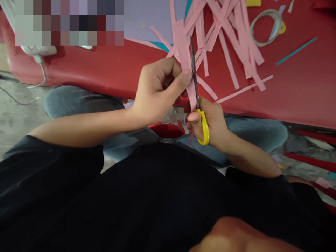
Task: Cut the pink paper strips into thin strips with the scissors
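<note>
Between thumb and fingers, my left hand [157,91] pinches a pink paper strip [183,47] that stands lengthwise in front of me. Yellow-handled scissors [205,131] are in my right hand [214,117], with the thumb at the handle. Their dark blades point away from me and lie along the strip's right edge; I cannot tell how far apart the blades are. A thin pink sliver [191,135] hangs below the right hand. Beyond both hands, a loose pile of cut pink strips [231,38] covers part of the red table [296,94].
A roll of tape [266,28] and a thin blue strip [296,51] lie on the right. Lilac sheets [152,21] are at the back. A white power strip [39,49] with a cable sits at the left. Below the table edge is a red container [166,129].
</note>
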### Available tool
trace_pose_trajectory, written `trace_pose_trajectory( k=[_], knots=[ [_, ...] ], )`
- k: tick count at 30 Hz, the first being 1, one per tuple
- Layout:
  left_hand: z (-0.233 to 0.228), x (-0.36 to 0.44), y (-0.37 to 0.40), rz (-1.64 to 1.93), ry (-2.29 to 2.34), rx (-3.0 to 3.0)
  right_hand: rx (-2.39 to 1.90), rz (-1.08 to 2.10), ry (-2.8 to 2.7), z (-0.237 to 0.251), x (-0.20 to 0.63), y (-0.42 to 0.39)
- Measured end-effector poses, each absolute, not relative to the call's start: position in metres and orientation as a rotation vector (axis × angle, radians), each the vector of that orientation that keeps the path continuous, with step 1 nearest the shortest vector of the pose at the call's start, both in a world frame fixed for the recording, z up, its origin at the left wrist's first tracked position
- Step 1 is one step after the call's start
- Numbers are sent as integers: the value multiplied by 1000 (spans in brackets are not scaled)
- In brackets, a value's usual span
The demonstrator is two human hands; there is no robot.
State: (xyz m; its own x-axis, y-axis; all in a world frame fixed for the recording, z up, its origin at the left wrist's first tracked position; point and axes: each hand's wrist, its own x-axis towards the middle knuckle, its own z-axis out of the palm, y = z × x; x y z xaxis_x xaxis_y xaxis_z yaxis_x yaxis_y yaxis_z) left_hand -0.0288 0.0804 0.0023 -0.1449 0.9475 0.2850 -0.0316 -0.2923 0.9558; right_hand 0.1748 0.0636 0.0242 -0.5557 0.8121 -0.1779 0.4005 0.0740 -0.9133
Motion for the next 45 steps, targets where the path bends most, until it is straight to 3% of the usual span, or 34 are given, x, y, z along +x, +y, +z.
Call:
trace_pose_trajectory(
  k=[25,45],
  knots=[
    [13,-28,64,1375,1102,1272,-1014,1746,-1962,8,178,69],
    [9,-24,56,1289,1109,1271,-1117,1492,-2054,18,175,61]
  ],
)
